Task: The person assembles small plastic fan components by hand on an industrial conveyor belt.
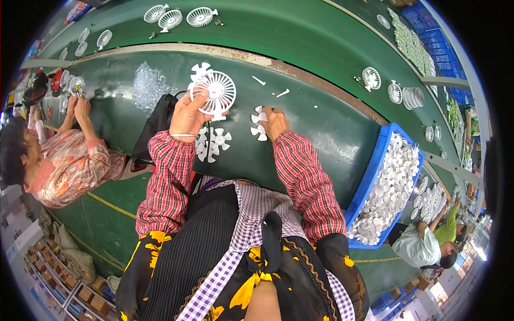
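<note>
My left hand [187,115] grips a round white fan grille [220,88] by its rim, raised over the green table. Its spokes face up and a short stub points toward me. My right hand [276,124] has its fingers curled at a white fan blade [257,116] on the tabletop; its fingertips are partly hidden. Several more white fan blades [218,140] lie just below my left hand. Another blade [201,70] shows behind the grille's upper left edge.
A blue bin [354,209] full of small white blades stands at the right. Small clear plastic parts [148,85] are heaped at the left, near a black bag [158,125]. Beyond runs a green conveyor [300,59] carrying fan grilles. A co-worker [69,166] works at the left.
</note>
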The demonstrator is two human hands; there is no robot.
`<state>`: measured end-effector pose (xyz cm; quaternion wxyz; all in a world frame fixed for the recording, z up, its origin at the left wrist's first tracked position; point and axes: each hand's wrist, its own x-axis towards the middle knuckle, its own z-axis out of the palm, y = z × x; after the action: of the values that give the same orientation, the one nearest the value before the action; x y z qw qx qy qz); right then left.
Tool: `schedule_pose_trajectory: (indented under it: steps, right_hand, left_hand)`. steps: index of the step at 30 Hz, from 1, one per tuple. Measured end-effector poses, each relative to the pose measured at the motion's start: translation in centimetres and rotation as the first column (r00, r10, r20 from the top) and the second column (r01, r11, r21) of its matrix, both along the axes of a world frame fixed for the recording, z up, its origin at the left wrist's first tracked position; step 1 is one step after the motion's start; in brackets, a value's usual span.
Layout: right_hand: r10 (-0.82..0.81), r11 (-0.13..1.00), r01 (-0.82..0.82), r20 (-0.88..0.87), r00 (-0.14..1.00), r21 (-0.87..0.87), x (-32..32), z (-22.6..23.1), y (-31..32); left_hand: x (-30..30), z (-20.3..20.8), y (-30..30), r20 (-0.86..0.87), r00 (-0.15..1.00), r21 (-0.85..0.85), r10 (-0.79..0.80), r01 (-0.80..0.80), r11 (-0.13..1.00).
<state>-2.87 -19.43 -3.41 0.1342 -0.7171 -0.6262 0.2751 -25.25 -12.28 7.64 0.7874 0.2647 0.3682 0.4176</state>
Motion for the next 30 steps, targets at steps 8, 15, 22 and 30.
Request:
schedule_pose_trajectory:
  steps: [8,15,22,30]
  right_hand:
    - [-0.105,0.877,0.225,-0.290,0.951,0.424,2.1,9.6,-2.0]
    - [0.106,0.842,-0.045,-0.083,0.991,0.537,0.2,13.2,-3.3]
    - [0.102,0.851,-0.077,-0.020,0.995,0.519,0.3,12.7,-4.0]
    - [0.001,0.807,0.098,-0.167,0.986,0.582,0.9,13.4,-4.3]
  left_hand:
    - [3.0,-2.3,-2.4,-0.212,0.970,-0.012,-0.120,0.120,0.993]
    - [6.4,-0.4,-4.7,-0.175,0.950,-0.010,-0.259,0.262,0.965]
    - [7.7,0.7,-5.6,-0.380,0.882,0.139,-0.280,0.353,0.925]
    - [9.0,-0.8,-5.7,-0.475,0.879,0.289,-0.045,0.204,0.935]
